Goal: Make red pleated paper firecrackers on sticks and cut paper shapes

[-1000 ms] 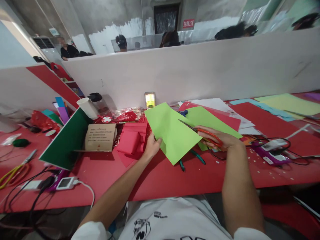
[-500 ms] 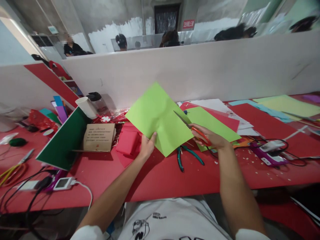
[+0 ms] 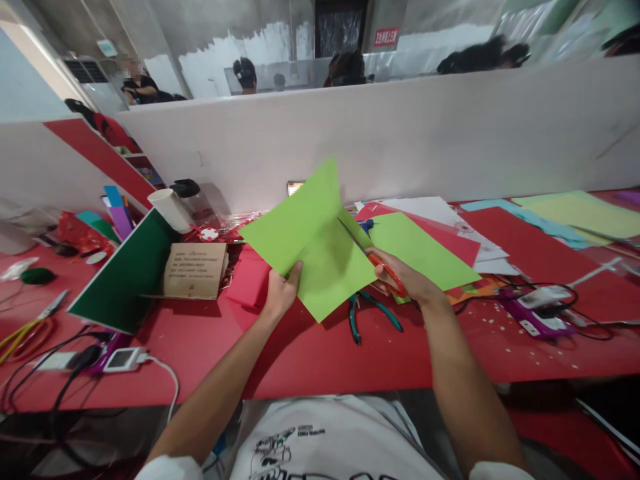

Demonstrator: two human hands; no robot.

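Note:
A sheet of bright green paper [image 3: 310, 247] is held up over the red table, bent along its upper right side. My left hand [image 3: 283, 287] pinches its lower left edge, thumb on top. My right hand [image 3: 400, 270] is closed round the orange handles of a pair of scissors [image 3: 356, 233]. The blades point up and left and lie against the paper's right part. Just below the sheet, teal-handled pliers [image 3: 373, 315] rest on the table. A second green sheet [image 3: 425, 247] lies behind my right hand.
Left of the paper are a red box [image 3: 247, 280], a cardboard box [image 3: 194, 270] and a dark green board [image 3: 125, 280]. Red sheets and a purple power strip [image 3: 535, 317] with cables lie on the right. A white partition [image 3: 400, 140] runs behind; people sit beyond it.
The green sheet's upper right side has bent, where it was flat before. The scissors' blades have moved left, further over the paper.

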